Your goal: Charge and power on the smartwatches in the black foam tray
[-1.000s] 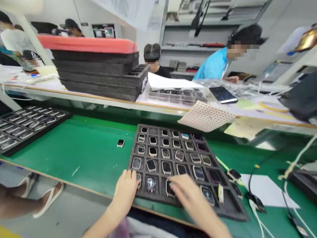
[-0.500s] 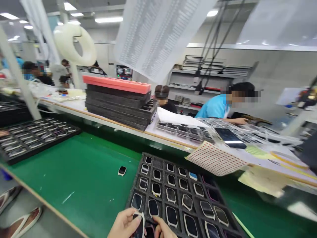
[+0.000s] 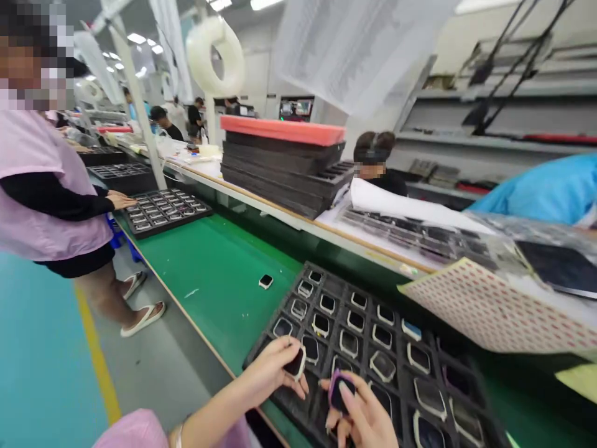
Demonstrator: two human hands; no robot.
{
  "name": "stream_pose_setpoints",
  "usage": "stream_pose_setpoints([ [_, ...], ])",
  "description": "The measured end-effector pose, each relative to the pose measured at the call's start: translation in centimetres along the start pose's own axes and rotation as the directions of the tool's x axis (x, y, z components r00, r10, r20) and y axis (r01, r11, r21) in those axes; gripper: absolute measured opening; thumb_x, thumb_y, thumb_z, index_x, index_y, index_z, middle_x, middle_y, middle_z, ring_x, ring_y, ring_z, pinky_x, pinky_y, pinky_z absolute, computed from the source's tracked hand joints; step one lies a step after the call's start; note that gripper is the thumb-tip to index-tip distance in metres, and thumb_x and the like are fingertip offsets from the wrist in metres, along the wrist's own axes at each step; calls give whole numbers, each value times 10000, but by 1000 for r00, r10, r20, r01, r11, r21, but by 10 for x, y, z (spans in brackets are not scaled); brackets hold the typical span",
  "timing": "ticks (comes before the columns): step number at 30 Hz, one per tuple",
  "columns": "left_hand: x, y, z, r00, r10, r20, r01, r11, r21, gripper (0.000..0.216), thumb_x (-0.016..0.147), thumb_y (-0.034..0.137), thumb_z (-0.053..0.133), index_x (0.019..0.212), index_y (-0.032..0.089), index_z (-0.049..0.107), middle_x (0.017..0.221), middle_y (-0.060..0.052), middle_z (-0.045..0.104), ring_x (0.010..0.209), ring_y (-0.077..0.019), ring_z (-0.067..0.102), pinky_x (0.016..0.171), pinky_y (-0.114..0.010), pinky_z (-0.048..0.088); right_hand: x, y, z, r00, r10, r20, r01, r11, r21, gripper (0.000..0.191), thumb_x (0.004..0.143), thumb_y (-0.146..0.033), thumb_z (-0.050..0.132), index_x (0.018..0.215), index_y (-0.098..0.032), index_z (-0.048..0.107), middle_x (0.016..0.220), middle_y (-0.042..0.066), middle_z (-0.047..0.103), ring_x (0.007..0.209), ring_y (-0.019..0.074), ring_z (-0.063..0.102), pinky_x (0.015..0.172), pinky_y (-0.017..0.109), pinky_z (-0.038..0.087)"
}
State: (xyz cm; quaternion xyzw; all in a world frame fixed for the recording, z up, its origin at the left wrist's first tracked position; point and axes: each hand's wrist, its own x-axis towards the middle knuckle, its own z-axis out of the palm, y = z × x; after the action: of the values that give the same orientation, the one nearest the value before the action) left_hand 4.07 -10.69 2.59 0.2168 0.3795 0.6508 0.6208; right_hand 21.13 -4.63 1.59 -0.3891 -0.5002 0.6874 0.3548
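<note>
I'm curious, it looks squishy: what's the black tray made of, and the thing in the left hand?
Black tray: likely matte foam; dull, soft-edged pockets. Watch piece in the left hand: seemingly a shiny glass face in a white plastic rim.

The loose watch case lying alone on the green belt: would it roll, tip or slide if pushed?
Probably slide, not roll: the loose watch case lies flat and squarish on the green belt. Likely light: the left hand pinches a similar white-rimmed case with fingertips alone. Its glossy dark face may be slippery and scratch easily.
</note>
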Motion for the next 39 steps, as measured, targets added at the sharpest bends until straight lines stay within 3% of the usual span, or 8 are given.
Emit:
stream_pose_setpoints([
  [3,-4,7,4,999,1,-53,8,986,168,467,692,402,739,1029,153,533,749,9,556,618,-115,582,511,-223,472,-6,-14,1,995,54,78,-60,995,79,519,734,-430,745,1163,-197,569,869,90,704,419,108,532,314,193,374],
  [6,-5,8,4,999,2,-49,13,952,307,587,637,293,779,1139,156,506,796,16,535,659,-113,555,548,-230,479,-10,-21,3,989,78,129,-103,974,203,469,831,-408,643,1232,-184,547,983,133,689,494,110,536,351,196,385],
  [14,-3,-4,-6,996,81,-42,-38,785,619,454,793,257,616,1220,204,468,682,64,481,500,-82,477,458,-197,379,-14,-12,3,983,77,165,-118,959,258,427,886,-355,573,1292,-241,503,1086,130,665,549,116,535,442,230,424],
  [22,-11,-5,0,999,-48,19,23,747,665,390,816,180,545,1198,195,471,631,84,457,461,-67,467,486,-189,412,-15,1,-4,974,54,220,-122,942,313,392,801,-307,704,1170,-221,602,988,109,682,534,108,570,421,207,451],
  [29,-15,-7,2,999,-7,49,-27,750,661,430,815,174,577,1224,219,454,706,60,467,539,-73,477,519,-192,417,-20,0,-5,962,20,273,-121,924,362,336,821,-299,684,1141,-232,608,852,53,666,458,95,586,357,173,441],
  [39,-12,-13,2,996,-70,58,25,821,571,455,819,183,583,1245,214,426,727,58,447,493,-49,458,431,-158,378,-22,1,-1,970,14,241,-103,927,361,359,826,-275,675,1173,-230,591,1015,109,688,486,102,610,352,164,445],
])
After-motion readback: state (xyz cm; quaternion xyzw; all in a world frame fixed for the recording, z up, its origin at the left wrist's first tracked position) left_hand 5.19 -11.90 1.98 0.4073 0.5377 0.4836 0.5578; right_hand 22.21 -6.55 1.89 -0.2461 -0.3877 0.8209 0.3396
